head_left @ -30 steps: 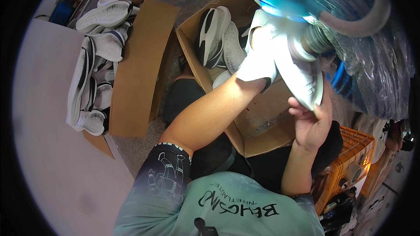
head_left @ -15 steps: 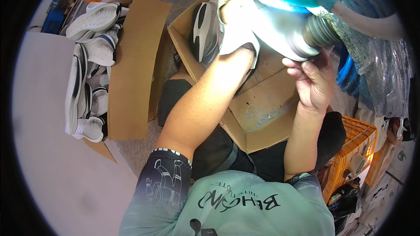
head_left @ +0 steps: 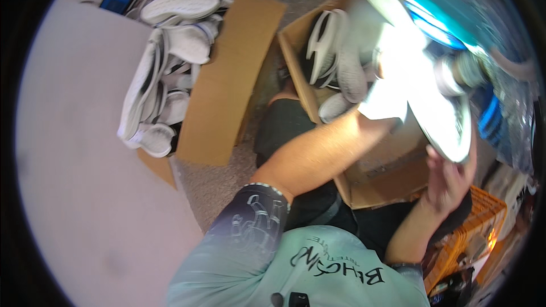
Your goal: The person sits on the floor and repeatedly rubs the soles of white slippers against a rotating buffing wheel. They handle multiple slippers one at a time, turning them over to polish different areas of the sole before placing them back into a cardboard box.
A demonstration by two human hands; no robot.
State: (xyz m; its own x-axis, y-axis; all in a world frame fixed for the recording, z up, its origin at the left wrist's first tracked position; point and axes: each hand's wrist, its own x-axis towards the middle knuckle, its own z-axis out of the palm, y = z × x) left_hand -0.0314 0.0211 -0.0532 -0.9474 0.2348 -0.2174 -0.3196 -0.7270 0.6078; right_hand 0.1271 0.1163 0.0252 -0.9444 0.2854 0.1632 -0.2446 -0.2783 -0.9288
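Note:
A white shoe sole (head_left: 446, 131) stands tilted under a bright lamp, its surface washed out by glare. My left hand (head_left: 392, 71), in a white glove or wrap, grips it around the middle; its fingers are lost in the glare. My bare right hand (head_left: 449, 182) closes its fingers on the sole's lower end. Right beside the sole is a round, ridged grey wheel or spindle (head_left: 469, 70); whether they touch, I cannot tell. Below my hands sits an open cardboard box (head_left: 387, 185) with several soles (head_left: 351, 74) standing at its far left.
Another cardboard box (head_left: 230, 79) at the left is filled with white and black soles (head_left: 190, 42). A teal-blue cover (head_left: 438, 8) overhangs the top right, with clear plastic (head_left: 515, 119) near it. An orange crate (head_left: 480, 210) stands at the lower right.
The view has shifted, so everything sits further right. The sole's lower end has come down away from the spindle, and my right hand has moved down with it.

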